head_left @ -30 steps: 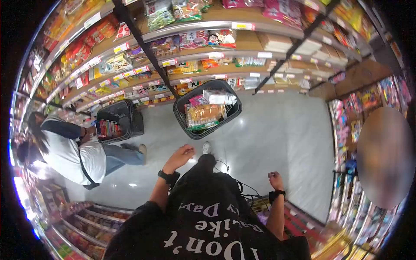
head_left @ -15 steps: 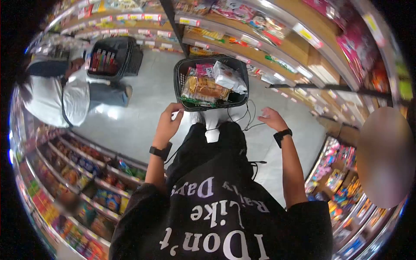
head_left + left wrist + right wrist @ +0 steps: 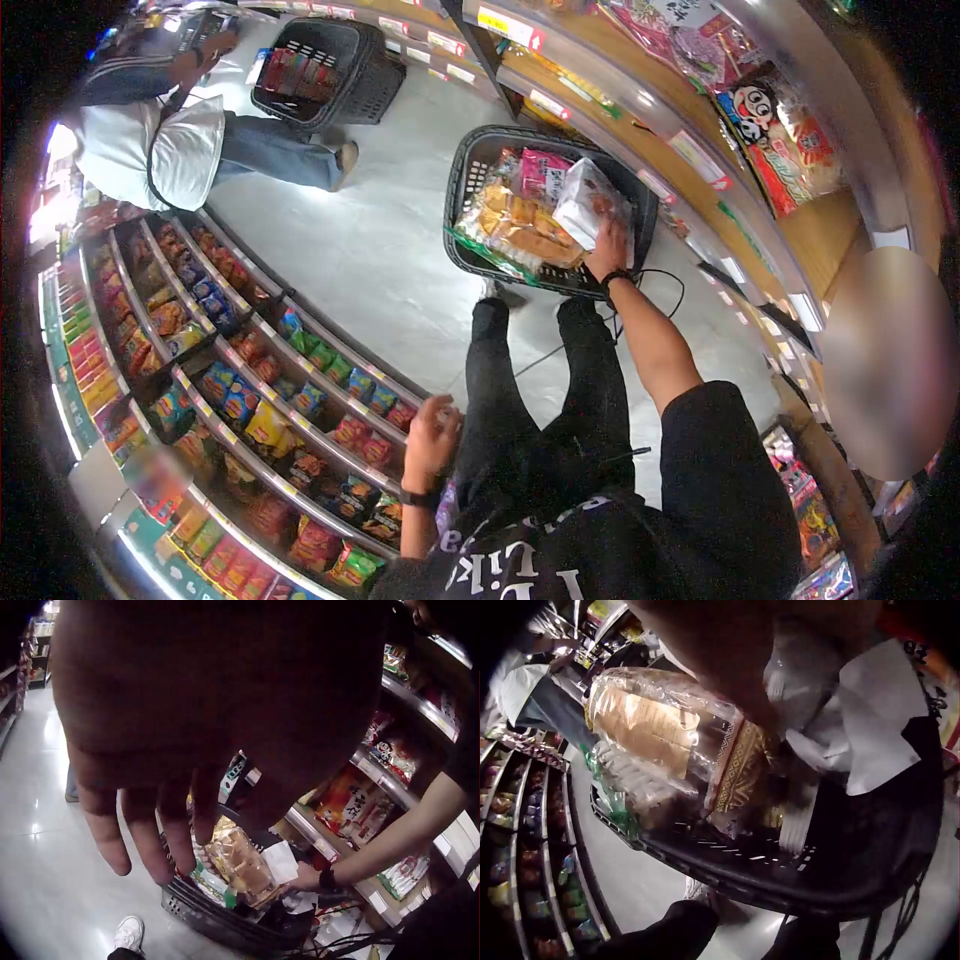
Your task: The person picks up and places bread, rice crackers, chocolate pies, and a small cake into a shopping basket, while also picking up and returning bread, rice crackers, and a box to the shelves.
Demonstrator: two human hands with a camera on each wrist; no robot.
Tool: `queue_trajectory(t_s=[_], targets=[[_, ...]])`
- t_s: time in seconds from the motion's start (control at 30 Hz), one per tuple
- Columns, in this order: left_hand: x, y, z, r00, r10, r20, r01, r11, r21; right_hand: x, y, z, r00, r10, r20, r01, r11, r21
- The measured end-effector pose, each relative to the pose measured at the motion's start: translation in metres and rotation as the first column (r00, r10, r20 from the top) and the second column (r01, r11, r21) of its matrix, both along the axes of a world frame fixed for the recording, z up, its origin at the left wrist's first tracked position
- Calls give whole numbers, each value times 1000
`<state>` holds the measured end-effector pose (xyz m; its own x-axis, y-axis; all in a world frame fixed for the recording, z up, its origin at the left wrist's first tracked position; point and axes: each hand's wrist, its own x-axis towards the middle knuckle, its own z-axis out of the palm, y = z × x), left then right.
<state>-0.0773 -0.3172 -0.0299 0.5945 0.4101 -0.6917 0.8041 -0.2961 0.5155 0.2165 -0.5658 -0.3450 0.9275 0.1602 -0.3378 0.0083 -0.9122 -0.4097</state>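
My right hand reaches down into the black shopping basket, its fingers on a white package. In the left wrist view the white package stands right at the right hand's fingertips. Beside it lies a clear bag of golden-brown bread or pastry, with a pink packet behind. The right wrist view shows the clear bag with a patterned band, and the right hand's fingers are partly hidden. My left hand hangs at my side, fingers loosely bent, holding nothing.
Snack shelves curve along the right, close to the basket. Low racks of chip bags stand at the left. Another person is at the far left, near a second black basket. A dark cable loops by my legs.
My right hand has gone forward from beside my leg into the basket, onto the white package. The left hand has drawn back from near the basket's rim to my side. The view has turned.
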Motion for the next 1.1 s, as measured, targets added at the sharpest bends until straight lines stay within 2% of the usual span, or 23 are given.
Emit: queue_trajectory(t_s=[0.03,0.1,0.13,0.2,0.23,0.27,0.33,0.37,0.43,0.5,0.6,0.7,0.77,0.8,0.9,0.93,0.97,1.03,1.1], targets=[[1,0,3,997,-55,49,53,998,39,0,0,-12,999,11,-48,-12,1000,-10],[7,-3,15,995,29,-91,-34,998,-49,2,-13,-19,989,31,-143,-37,998,-43],[8,0,13,998,-14,-69,10,998,-57,0,-20,-13,995,82,64,-78,995,-65],[21,7,11,995,-104,-5,104,992,-68,13,-33,6,997,81,-11,-81,997,-11],[30,12,15,984,-170,58,171,985,-16,17,-38,17,995,81,-53,-80,997,18],[39,17,18,965,-237,112,235,971,36,15,-44,28,995,94,21,-95,991,91],[61,24,29,930,-316,188,303,948,92,10,-41,94,995,96,-30,-93,992,84],[71,28,33,919,-309,243,308,950,44,4,-40,128,993,98,-59,-94,993,78],[86,39,31,896,-288,337,327,943,-64,-19,-45,176,984,161,76,-172,969,178],[98,49,20,870,-281,405,344,934,-91,-44,-50,235,951,269,154,-288,951,115],[141,51,50,822,-292,489,378,922,-85,-74,-55,353,817,518,253,-529,848,-26],[184,51,82,731,-342,590,451,891,-43,-104,-55,460,632,668,393,-623,739,-254],[206,47,87,678,-350,646,480,877,-30,-121,-54,510,512,734,446,-621,675,-398],[217,44,87,716,-245,654,511,822,-251,-130,-54,531,447,767,460,-613,637,-467],[237,42,90,764,-307,568,633,530,-565,-149,-61,578,383,784,488,-566,617,-547],[234,39,112,782,-270,561,622,396,-676,-155,-65,589,344,793,503,-532,606,-591],[232,36,118,771,-236,592,637,282,-717,-163,-70,599,355,786,506,-487,617,-618],[230,20,146,659,-356,663,752,325,-573,-180,-78,614,371,771,518,-396,635,-663],[228,-8,173,653,-371,660,757,357,-548,-196,-91,624,402,725,560,-221,670,-709]])
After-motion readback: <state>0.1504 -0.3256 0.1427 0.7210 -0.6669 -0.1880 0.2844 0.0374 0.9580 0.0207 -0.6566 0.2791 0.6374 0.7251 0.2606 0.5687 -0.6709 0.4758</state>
